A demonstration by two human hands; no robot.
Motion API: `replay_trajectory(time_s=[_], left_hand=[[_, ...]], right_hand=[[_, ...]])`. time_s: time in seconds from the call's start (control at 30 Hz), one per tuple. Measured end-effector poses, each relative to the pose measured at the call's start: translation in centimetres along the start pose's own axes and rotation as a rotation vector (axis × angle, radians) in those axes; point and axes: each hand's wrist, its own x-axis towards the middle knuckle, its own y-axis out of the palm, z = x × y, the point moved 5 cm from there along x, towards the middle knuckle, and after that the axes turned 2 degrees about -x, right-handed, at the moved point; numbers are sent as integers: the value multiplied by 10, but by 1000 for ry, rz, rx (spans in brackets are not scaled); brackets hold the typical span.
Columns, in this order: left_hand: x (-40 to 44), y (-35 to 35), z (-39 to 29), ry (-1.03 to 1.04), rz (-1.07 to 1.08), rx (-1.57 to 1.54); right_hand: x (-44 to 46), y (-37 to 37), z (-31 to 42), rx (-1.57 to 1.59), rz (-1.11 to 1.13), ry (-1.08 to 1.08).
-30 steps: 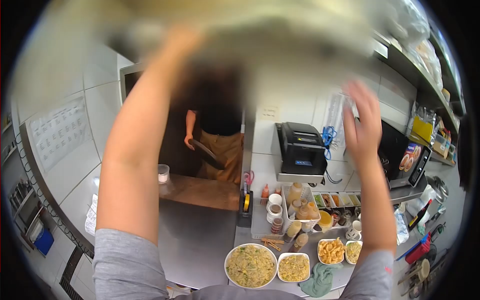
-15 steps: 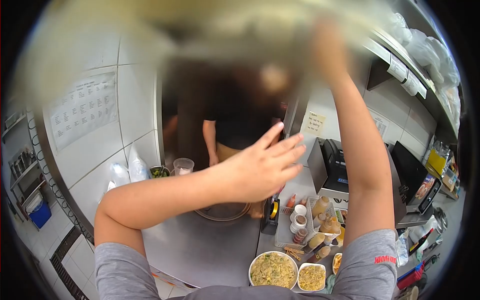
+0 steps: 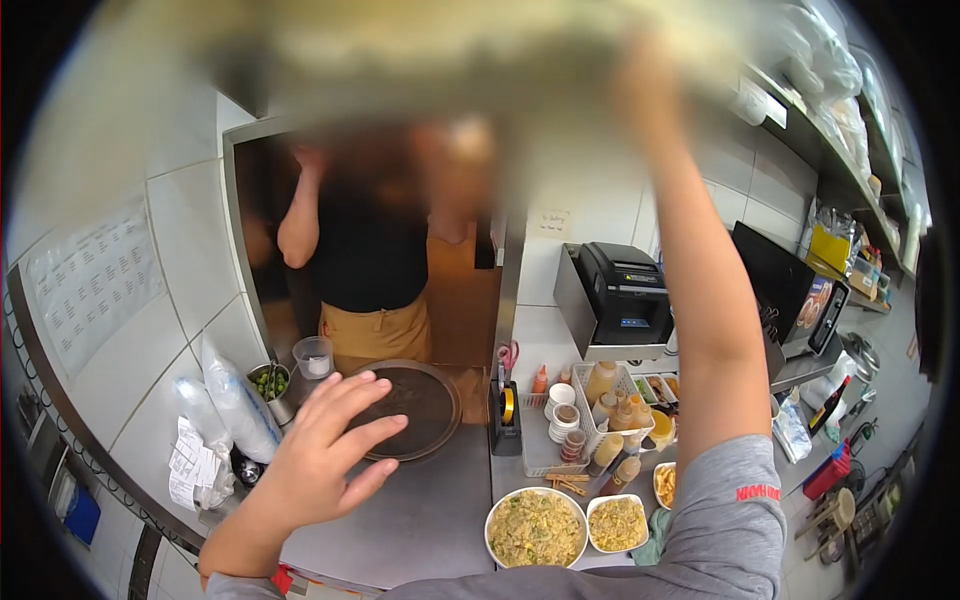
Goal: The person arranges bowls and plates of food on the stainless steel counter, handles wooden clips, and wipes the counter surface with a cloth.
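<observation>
So the step in hand, as far as I'm judging, is an overhead one: the right hand (image 3: 650, 85) is hanging high up by a pale, blurred shape (image 3: 480, 35), and it's too smeared to tell whether that grip is holding anything. The left hand (image 3: 325, 455) is hovering low with its grip spread wide and holding nothing. The round dark tray (image 3: 425, 405) is lying just past those fingers, at the far side of the surface (image 3: 425, 525) by the pass-through opening. The fingers are overlapping it in view, but I can't tell if they're touching. My guess is that any move with the left is calling for a small forward reach to the tray rim, with the right arm staying high over the bottles (image 3: 620, 415). Edges: the tray is sitting close to the clear cup (image 3: 314, 360) on one side and the tape dispenser (image 3: 507, 410) on the other, so sideways slack is looking tight. The roomiest way is running along the bare metal toward the person's body, though the round bowl of rice (image 3: 537, 528) is bordering it on the right.
</observation>
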Motion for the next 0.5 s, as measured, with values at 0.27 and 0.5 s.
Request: replay_trajectory(time_s=[0.27, 0.5], left_hand=[[-7, 20, -14, -52, -49, -123], [-16, 30, -16, -119, 15, -140]], right_hand=[[44, -14, 104, 217, 153, -89], [56, 2, 118, 203, 161, 44]])
